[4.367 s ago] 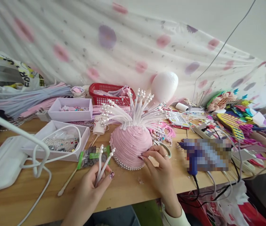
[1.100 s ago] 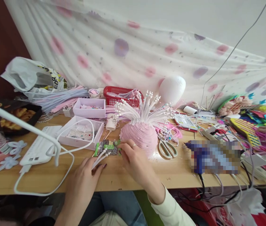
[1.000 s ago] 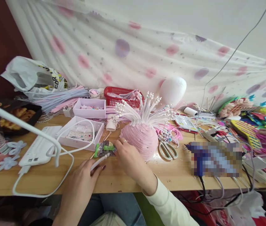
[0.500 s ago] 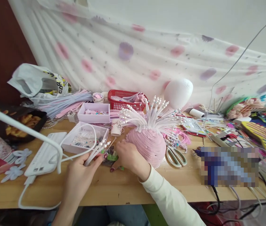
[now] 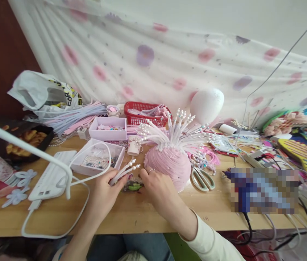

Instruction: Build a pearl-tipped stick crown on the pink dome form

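Observation:
My left hand (image 5: 104, 192) is closed around several white stems (image 5: 123, 171) tipped with pearl beads. My right hand (image 5: 159, 186) is beside it, its fingers bent and pressed together; what they pinch, if anything, is hidden. Between the hands lies a small clear packet (image 5: 133, 186) with green markings, partly covered by my fingers. Just behind my right hand stands a ball (image 5: 169, 165) wrapped in pink cord. White pearl-tipped stems (image 5: 179, 132) fan out of its top.
A white box of beads (image 5: 96, 163), a lilac box (image 5: 107, 128) and a paper cup (image 5: 134, 145) stand behind my left hand. Scissors (image 5: 202, 179) lie right of the ball. A red basket (image 5: 148, 113) is at the back. A white cable and power strip (image 5: 51, 175) lie at left.
My left hand has moved right with the stems. My right hand has shifted right, off the packet, and its fingers have drawn together. More of the packet shows now.

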Tool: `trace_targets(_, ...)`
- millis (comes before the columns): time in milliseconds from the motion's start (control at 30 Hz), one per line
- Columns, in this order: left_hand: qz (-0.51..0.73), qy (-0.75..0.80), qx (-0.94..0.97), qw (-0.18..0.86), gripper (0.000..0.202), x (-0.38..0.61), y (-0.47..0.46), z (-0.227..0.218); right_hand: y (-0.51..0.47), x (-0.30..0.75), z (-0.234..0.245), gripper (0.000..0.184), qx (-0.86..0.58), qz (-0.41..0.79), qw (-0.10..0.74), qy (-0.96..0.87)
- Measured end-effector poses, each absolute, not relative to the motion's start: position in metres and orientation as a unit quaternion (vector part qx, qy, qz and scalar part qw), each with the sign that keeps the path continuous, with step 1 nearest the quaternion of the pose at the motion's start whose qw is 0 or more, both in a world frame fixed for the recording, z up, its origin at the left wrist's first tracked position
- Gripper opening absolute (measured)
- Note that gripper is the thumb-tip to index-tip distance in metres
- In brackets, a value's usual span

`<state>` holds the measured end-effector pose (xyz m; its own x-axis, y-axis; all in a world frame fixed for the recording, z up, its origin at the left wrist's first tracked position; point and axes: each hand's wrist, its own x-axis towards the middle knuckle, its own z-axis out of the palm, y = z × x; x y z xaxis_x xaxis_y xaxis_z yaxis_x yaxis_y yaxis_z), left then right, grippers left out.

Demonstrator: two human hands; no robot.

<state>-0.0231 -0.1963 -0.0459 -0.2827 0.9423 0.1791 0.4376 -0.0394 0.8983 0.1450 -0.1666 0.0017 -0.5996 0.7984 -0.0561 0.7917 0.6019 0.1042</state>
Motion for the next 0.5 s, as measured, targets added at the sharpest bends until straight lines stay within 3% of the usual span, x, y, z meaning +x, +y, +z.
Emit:
trace_targets(267, 0.464, 0.619, 0.604, 0.191, 0.018, -0.021, -0.209, -0.053, -0.176, 0.152, -0.003, 0.015, 0.435, 0.021, 0.005, 0.9)
trace_targets(500, 0.436, 0.602, 0.65, 0.158, 0.025, -0.026, -0.222, -0.055, -0.177, 0.154, -0.004, 0.012, 0.45, -0.019, -0.006, 0.893)
